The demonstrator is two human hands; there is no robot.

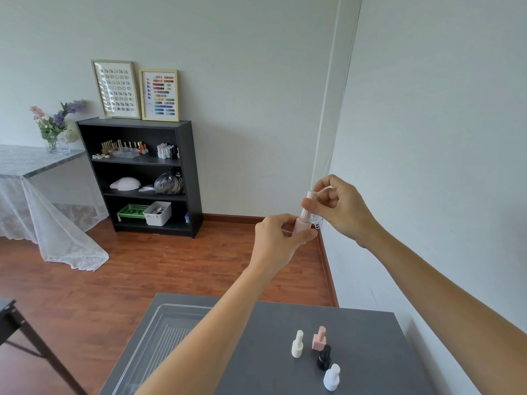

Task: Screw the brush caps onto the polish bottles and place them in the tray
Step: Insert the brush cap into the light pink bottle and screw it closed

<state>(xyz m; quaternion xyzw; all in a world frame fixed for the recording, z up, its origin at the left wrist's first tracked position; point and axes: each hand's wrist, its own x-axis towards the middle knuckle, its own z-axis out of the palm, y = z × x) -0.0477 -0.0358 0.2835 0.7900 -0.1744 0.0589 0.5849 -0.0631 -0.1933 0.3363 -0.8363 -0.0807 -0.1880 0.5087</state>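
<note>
Left hand (278,238) gripping pink bottle (301,225) aloft beyond tabletop's far edge, right hand (339,206) pinching its ribbed cap (308,205); mid-screwing. Next, likely: tighten, then lower into clear tray (159,332).

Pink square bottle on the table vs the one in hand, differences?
The pink square bottle stands on the grey table, untouched; the held bottle is in the air, body gripped by the left hand, cap pinched by the right hand. The held one looks rounder. Both pale pink.

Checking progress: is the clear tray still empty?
Cannot tell fully: the clear tray shows no bottles in its visible part, but the left forearm covers some of it.
</note>
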